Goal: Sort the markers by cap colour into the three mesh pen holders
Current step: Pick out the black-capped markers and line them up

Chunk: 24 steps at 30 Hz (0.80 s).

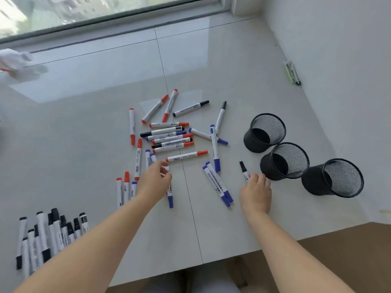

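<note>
Surface: pale glossy tabletop under a window; a white wall runs along its right edge, and a wood floor is seen past the near edge.
Loose markers: a mixed scatter of red-, blue- and black-capped markers is spread over the middle of the tabletop, several lying side by side or crossed.
Black group: a bunch of black-capped markers is laid together by the near-left corner.
Holders: three black mesh pen holders are stood in a diagonal row toward the right edge; nothing can be made out inside them.
Left hand: the left hand is curled over the near part of the scatter, and a white marker barrel seems to be pinched at the fingertips; a blue-capped marker shows from beneath the hand, but it cannot be told whether it is the one pinched.
Right hand: the right hand is curled round the lower barrel of a black-capped marker, just beside the middle holder.
Handling: the markers are judged light, stiff and smooth, likely to roll on the slick top; the mid-barrel is judged the best hold, not the cap.
Risk: the light mesh holders may be tipped if knocked at the rim.
</note>
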Each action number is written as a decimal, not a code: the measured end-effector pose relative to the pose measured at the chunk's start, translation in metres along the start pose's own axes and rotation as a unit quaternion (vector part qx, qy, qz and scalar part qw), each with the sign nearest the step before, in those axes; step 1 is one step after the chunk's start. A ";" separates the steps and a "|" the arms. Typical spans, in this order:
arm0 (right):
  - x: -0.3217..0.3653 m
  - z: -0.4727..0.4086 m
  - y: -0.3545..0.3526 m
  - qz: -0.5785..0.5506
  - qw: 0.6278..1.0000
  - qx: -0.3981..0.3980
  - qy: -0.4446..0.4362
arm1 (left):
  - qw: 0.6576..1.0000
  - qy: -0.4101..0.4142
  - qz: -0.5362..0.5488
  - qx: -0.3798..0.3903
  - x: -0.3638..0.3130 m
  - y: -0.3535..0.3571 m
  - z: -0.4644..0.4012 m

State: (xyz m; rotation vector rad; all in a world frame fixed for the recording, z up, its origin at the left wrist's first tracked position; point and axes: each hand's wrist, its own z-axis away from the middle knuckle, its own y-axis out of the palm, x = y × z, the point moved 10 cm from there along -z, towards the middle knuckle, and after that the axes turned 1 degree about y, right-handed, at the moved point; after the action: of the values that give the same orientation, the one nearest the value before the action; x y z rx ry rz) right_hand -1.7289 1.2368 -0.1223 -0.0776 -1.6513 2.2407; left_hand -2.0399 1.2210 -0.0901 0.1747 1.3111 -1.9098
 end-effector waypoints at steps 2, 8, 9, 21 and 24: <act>-0.001 -0.002 0.005 -0.042 0.999 -0.004 0.013 | 1.000 -0.017 0.008 -0.012 0.003 -0.007 -0.011; 0.018 -0.007 -0.009 -0.235 0.971 -0.029 0.017 | 0.996 -0.041 -0.018 -0.076 0.007 -0.040 -0.046; 0.034 -0.009 -0.014 -0.241 0.970 -0.022 -0.027 | 0.995 -0.033 -0.032 -0.085 0.005 -0.047 -0.054; 0.237 -0.038 -0.013 -0.023 0.898 0.030 -0.439 | 0.983 -0.088 -0.108 -0.118 0.008 -0.072 -0.122; 0.254 -0.040 0.001 0.008 0.888 0.037 -0.458 | 0.985 -0.077 -0.122 -0.092 0.000 -0.064 -0.131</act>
State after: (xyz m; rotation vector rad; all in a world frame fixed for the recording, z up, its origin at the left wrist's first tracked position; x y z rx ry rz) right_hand -1.9566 1.3525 -0.0947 1.1539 -1.9338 2.5087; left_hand -2.1234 1.3400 -0.1029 -0.2335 1.4457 -1.9434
